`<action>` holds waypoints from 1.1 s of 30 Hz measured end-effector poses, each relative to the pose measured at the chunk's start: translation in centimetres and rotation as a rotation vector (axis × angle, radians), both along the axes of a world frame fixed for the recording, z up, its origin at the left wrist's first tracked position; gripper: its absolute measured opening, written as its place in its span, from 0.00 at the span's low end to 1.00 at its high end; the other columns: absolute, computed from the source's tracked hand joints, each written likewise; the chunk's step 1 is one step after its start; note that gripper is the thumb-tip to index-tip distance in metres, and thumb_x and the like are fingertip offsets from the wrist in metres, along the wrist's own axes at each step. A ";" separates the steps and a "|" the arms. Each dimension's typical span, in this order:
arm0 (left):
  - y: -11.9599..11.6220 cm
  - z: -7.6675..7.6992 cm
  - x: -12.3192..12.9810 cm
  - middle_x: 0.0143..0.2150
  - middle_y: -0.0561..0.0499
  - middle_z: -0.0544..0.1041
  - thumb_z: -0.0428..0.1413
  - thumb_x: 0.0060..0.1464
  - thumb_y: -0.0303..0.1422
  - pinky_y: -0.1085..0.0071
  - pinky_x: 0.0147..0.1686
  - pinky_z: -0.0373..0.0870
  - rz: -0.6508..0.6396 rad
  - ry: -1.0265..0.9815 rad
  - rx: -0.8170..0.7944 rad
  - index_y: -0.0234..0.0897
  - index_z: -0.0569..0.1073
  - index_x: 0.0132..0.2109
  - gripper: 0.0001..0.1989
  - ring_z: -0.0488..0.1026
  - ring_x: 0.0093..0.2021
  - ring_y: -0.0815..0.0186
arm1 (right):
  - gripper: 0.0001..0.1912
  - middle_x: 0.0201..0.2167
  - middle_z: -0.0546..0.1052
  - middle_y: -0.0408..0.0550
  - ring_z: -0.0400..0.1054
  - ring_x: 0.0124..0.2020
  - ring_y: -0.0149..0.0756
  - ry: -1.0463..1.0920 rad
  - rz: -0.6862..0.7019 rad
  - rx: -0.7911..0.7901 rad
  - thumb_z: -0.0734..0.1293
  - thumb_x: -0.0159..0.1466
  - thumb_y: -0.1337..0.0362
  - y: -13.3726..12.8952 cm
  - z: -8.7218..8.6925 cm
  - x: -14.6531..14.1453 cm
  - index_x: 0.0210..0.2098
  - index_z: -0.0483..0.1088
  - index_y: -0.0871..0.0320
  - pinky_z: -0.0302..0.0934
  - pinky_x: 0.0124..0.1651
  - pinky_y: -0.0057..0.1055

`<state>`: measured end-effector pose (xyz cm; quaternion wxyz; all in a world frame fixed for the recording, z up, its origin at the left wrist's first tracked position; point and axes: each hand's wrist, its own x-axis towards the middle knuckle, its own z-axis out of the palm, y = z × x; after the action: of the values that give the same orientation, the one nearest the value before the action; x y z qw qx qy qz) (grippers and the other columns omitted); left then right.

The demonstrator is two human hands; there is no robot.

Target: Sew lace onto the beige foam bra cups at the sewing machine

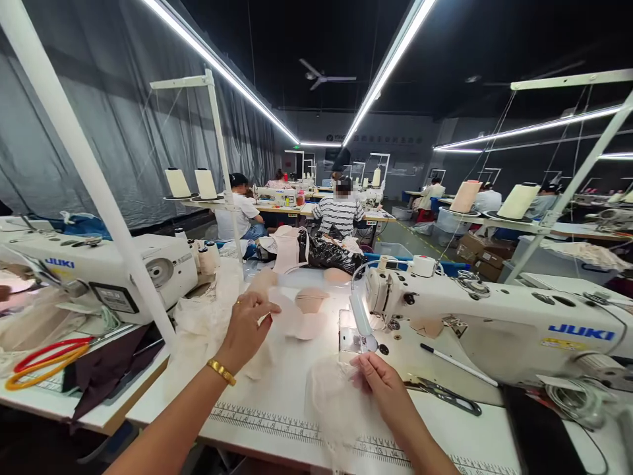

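My left hand (251, 330), with a gold bracelet at the wrist, hovers over pale fabric pieces on the white sewing table. Its index finger points right and the thumb sits a little apart; I see nothing gripped between them. Close to those fingertips lie beige cut pieces (311, 302), some curved. My right hand (378, 379) pinches the upper edge of a sheer cream fabric piece (336, 402), which hangs toward the table's front edge. Just beyond that hand is the lit needle area of a white sewing machine (494, 316).
Right of my hand lie black scissors (450, 396), a white pen (459, 365) and a dark flat object (541, 429). A printed ruler (277, 424) runs along the front. Cream fabric (198, 330) piles up left. Thread stands flank the table; people sit at machines ahead.
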<state>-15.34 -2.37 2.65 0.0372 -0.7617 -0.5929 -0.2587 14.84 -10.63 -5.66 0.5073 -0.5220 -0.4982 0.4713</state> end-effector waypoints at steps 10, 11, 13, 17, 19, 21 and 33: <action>-4.3 1.2 6.0 0.40 0.52 0.77 0.52 0.60 0.36 0.67 0.41 0.69 -0.542 -0.455 -0.433 0.41 0.72 0.39 0.06 0.74 0.42 0.59 | 0.29 0.25 0.74 0.43 0.68 0.31 0.41 0.045 0.020 0.038 0.65 0.64 0.33 0.2 0.8 0.1 0.36 0.75 0.54 0.61 0.37 0.34; -4.4 1.3 6.6 0.40 0.52 0.76 0.53 0.58 0.35 0.68 0.40 0.68 -0.544 -0.423 -0.472 0.41 0.70 0.41 0.05 0.73 0.41 0.60 | 0.30 0.25 0.75 0.43 0.68 0.30 0.41 0.047 0.018 0.039 0.64 0.64 0.32 0.2 0.8 0.1 0.36 0.75 0.54 0.62 0.37 0.34; -4.2 1.6 7.4 0.40 0.54 0.76 0.53 0.55 0.32 0.69 0.36 0.67 -0.567 -0.352 -0.568 0.42 0.66 0.46 0.10 0.73 0.39 0.61 | 0.31 0.25 0.75 0.44 0.69 0.30 0.41 0.056 0.013 0.037 0.62 0.64 0.31 0.2 0.8 0.1 0.35 0.73 0.54 0.62 0.37 0.35; -3.0 1.7 8.4 0.33 0.56 0.74 0.53 0.51 0.31 0.71 0.28 0.60 -0.595 -0.194 -0.652 0.42 0.65 0.47 0.15 0.69 0.33 0.62 | 0.33 0.24 0.75 0.44 0.67 0.29 0.40 0.075 0.024 0.029 0.60 0.65 0.30 0.2 0.9 0.2 0.34 0.71 0.55 0.60 0.37 0.34; -2.4 1.5 8.8 0.32 0.56 0.73 0.54 0.50 0.31 0.71 0.28 0.59 -0.593 -0.135 -0.626 0.41 0.67 0.45 0.14 0.69 0.33 0.61 | 0.31 0.25 0.75 0.44 0.66 0.30 0.38 0.045 0.048 0.054 0.61 0.66 0.32 0.1 0.9 0.2 0.33 0.70 0.55 0.59 0.37 0.33; -1.9 1.3 9.2 0.34 0.54 0.75 0.54 0.49 0.32 0.69 0.31 0.63 -0.597 -0.110 -0.612 0.41 0.69 0.44 0.13 0.71 0.35 0.59 | 0.27 0.27 0.74 0.42 0.66 0.31 0.37 0.009 0.069 0.090 0.66 0.65 0.35 0.0 1.0 0.0 0.33 0.70 0.55 0.59 0.37 0.32; 0.0 3.5 10.2 0.28 0.57 0.67 0.57 0.51 0.36 0.71 0.29 0.58 -0.809 -0.183 -0.656 0.40 0.68 0.33 0.06 0.65 0.30 0.65 | 0.10 0.32 0.76 0.45 0.68 0.32 0.38 -0.465 -0.060 0.473 0.63 0.72 0.57 -1.6 5.6 0.6 0.39 0.74 0.53 0.60 0.36 0.33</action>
<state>-5.09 -2.38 6.16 -0.3578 -0.8754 -0.3024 -0.1188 15.44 -12.22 -0.09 0.5009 -0.4977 -0.6806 0.1954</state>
